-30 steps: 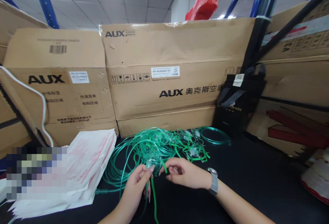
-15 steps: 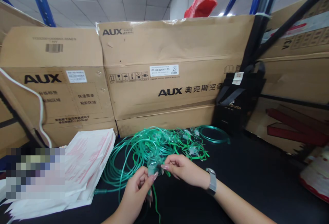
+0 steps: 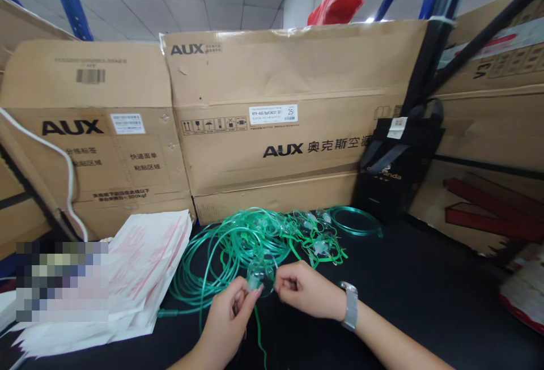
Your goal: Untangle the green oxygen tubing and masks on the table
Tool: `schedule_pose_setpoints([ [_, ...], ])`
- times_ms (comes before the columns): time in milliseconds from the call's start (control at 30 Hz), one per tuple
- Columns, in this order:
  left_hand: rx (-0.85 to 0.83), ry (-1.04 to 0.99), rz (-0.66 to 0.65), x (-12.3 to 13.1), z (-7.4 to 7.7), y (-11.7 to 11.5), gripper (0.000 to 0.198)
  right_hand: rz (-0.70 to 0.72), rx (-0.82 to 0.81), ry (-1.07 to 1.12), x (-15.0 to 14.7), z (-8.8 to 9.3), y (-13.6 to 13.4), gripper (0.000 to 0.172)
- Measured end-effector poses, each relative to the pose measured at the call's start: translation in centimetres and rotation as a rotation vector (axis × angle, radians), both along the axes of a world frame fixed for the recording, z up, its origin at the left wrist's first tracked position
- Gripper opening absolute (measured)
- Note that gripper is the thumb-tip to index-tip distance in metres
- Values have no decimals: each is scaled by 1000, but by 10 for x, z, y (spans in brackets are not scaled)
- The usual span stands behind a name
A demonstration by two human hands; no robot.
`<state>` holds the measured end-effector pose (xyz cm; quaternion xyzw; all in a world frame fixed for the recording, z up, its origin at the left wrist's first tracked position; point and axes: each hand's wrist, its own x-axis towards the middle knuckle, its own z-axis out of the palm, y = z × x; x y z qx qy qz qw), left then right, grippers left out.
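Note:
A clear oxygen mask (image 3: 267,285) is held low over the black table, in front of a heap of green tubing (image 3: 238,239). My left hand (image 3: 232,310) is closed on the mask's left side, thumb pressed against its pale green connector. At the mask's right rim, my right hand (image 3: 304,290) is closed in a pinch; a bit of green shows there, but the fingers hide exactly what part they grip. A green strap (image 3: 260,336) hangs down below the mask. More clear masks with green straps (image 3: 321,247) lie behind my right hand.
White printed bags (image 3: 144,262) are stacked at the left. A coil of green tube (image 3: 357,222) lies at the back right, near a black bag (image 3: 382,171). Large cardboard boxes (image 3: 229,160) wall off the back of the black table (image 3: 408,296).
My right hand has shifted slightly right and down, its fingers curled tighter at the mask's rim. More of the mask's clear shell shows between my hands. The view has shifted slightly.

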<state>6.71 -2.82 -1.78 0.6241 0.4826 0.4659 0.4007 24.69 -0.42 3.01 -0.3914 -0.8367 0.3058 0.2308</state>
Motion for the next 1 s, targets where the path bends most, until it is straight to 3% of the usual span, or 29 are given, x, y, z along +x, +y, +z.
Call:
schedule_pose_setpoints([
  [100, 48, 85, 39, 0, -2, 4, 30, 105, 128, -111, -8, -2, -12, 12],
  [200, 34, 47, 49, 0, -2, 8, 31, 153, 197, -151, -14, 0, -21, 10],
  [300, -52, -81, 75, -1, -1, 11, 36, 30, 141, -17, -12, 3, -18, 16],
  [467, -180, -138, 68, -6, 2, 12, 38, -306, -10, 459, 3, 7, 8, 28],
  [600, -224, -183, 49, -9, 1, 13, 41, -441, -113, 804, 20, 11, 26, 29],
  [667, -234, -188, 49, -9, 1, 12, 42, -535, -14, 1005, 32, 15, 33, 30],
  [800, -224, -173, 34, -9, 1, 10, 42, -770, 409, 1267, 54, 26, 42, 28],
  [900, -207, -182, 29, -8, 0, 10, 41, -766, 493, 1251, 60, 30, 43, 27],
  [1000, -202, -189, 49, -9, -1, 11, 42, -574, 296, 967, 50, 26, 38, 28],
])
